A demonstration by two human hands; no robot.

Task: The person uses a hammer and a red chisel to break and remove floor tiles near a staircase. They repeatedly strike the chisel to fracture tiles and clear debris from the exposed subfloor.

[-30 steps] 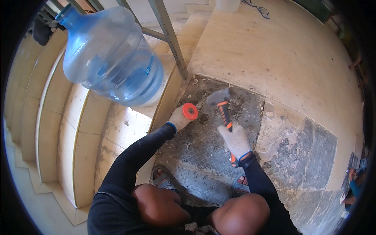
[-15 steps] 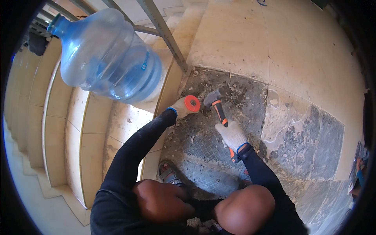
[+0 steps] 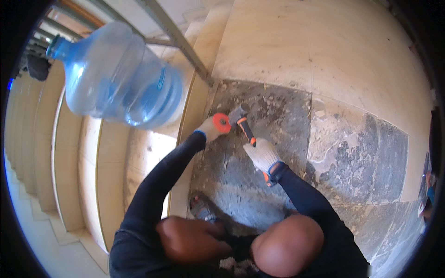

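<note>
My left hand (image 3: 210, 129), in a white knitted glove, is closed round a chisel whose round red hand guard (image 3: 221, 123) faces up. Its shaft and tip are hidden below the guard and the hand. In my right hand (image 3: 263, 155), gloved the same way, is a hammer (image 3: 245, 128) with a black and orange grip. The grey hammer head hangs just right of the guard; whether they touch I cannot tell. Under both hands lies a rough grey patch of floor (image 3: 236, 160) with broken bits and dust.
A large clear blue water bottle (image 3: 121, 76) lies tilted at the upper left, by a metal railing (image 3: 178, 39). Tiled steps (image 3: 88, 171) drop away on the left. Cream tiles (image 3: 269, 44) lie beyond the rough patch, and worn, stained tiles (image 3: 354, 157) to its right.
The hammer head has come nearer to the red guard, moving left with my right hand. My left hand keeps its hold on the chisel. The whole view has shifted slightly.
</note>
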